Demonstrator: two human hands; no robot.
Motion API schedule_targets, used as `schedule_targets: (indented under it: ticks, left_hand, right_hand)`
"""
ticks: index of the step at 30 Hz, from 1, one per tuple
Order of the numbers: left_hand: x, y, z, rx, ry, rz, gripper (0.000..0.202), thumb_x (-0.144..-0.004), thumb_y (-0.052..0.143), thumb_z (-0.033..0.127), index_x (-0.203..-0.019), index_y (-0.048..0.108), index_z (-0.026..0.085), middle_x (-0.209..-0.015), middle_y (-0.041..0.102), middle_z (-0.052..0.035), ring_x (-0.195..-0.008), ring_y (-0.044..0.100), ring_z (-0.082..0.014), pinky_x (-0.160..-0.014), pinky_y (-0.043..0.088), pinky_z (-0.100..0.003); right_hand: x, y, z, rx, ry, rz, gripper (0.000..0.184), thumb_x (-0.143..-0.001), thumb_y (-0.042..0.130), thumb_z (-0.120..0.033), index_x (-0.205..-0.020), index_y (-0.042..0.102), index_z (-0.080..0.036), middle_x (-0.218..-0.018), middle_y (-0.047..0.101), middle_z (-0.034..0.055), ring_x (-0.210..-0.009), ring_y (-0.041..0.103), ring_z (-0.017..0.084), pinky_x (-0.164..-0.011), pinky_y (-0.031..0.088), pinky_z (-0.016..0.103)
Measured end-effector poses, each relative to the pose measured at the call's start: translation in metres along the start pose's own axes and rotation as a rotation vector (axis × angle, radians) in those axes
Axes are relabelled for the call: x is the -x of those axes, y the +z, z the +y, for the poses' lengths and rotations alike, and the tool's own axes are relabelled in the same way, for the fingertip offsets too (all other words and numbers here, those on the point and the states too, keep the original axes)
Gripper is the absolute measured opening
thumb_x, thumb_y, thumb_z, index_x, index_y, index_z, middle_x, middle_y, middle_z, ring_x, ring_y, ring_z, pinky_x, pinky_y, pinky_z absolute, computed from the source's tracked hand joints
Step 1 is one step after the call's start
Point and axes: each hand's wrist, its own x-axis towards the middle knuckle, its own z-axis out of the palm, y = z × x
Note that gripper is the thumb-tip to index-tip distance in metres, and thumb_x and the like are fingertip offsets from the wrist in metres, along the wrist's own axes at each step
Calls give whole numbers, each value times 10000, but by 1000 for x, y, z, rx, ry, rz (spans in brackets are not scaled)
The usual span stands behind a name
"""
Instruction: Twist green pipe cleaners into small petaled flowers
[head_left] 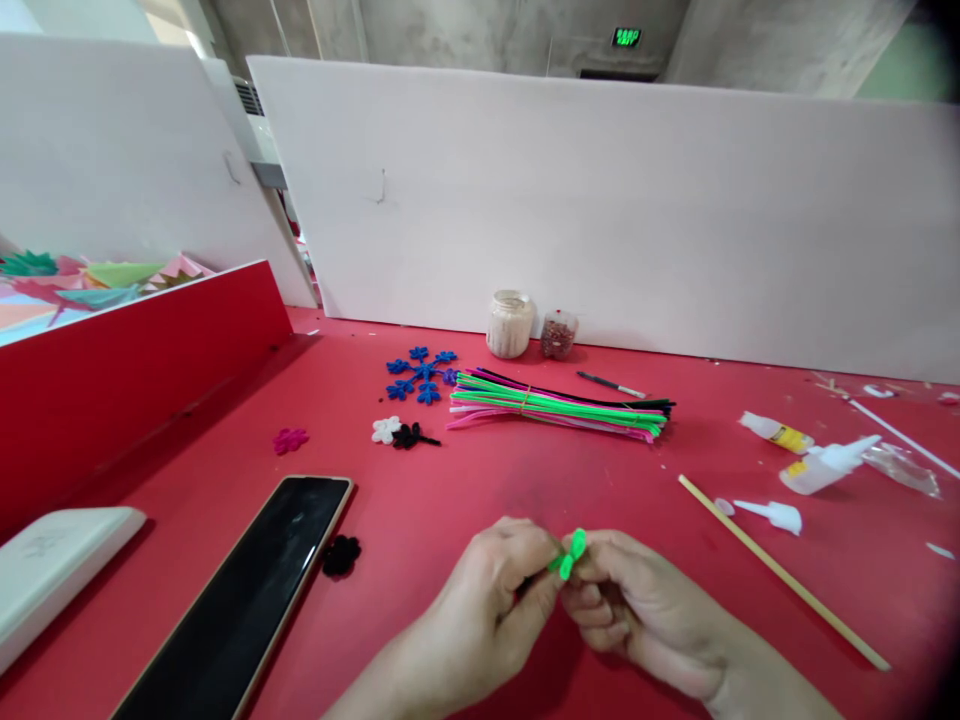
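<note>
Far left of the bundle of fuzzy stems (562, 408) and nearer the person, a phone (232, 600) lies flat on the red bench (442, 500), likely set aside to spare it from the handwork. Left of the bundle too come a magenta flower (290, 440), a black flower (341, 556), a white flower (386, 430) and a blue snowflake shape (424, 376), seemingly parked out of the way. The bundle itself is cinched by a thin band (527, 402), presumably so its stems don't scatter.

In front of the bundle, the left hand (499, 590) pinches one side of a small looped green piece (573, 555) between thumb and forefinger; the fingers of the right hand (637, 605) grip its other side. Pinching from both sides probably steadies something so small and springy.

Right of the bundle lie two small bottles (821, 470), perhaps for easy reach; nearer than these, a wooden stick (784, 575) slants away.
</note>
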Motion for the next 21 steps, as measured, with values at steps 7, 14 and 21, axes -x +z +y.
schedule_targets:
  ticks: [7,14,21]
  left_hand:
    - [-6,9,-8,564,-298,135,235,-801,470,330,-666,525,146,-530,402,37,-492,312,-87,-475,250,-219]
    - [-6,9,-10,616,-302,156,252,-798,496,301,-605,509,140,-505,414,38,-491,341,-79,-493,266,-216]
    - [-4,10,-12,477,-253,115,299,-801,470,377,-625,498,137,-540,392,37,-520,334,-82,-496,274,-211]
  right_hand:
    - [2,-4,-4,195,-251,119,142,-776,533,-262,-701,524,-141,-584,456,-32,-501,360,56,-451,258,160]
    - [4,-1,-4,538,-559,120,113,-797,517,-255,-740,537,-160,-670,513,-11,-629,458,111,-613,385,234]
    - [7,0,-5,789,-564,244,133,-798,482,-253,-698,497,-167,-624,460,-23,-579,417,111,-567,376,234]
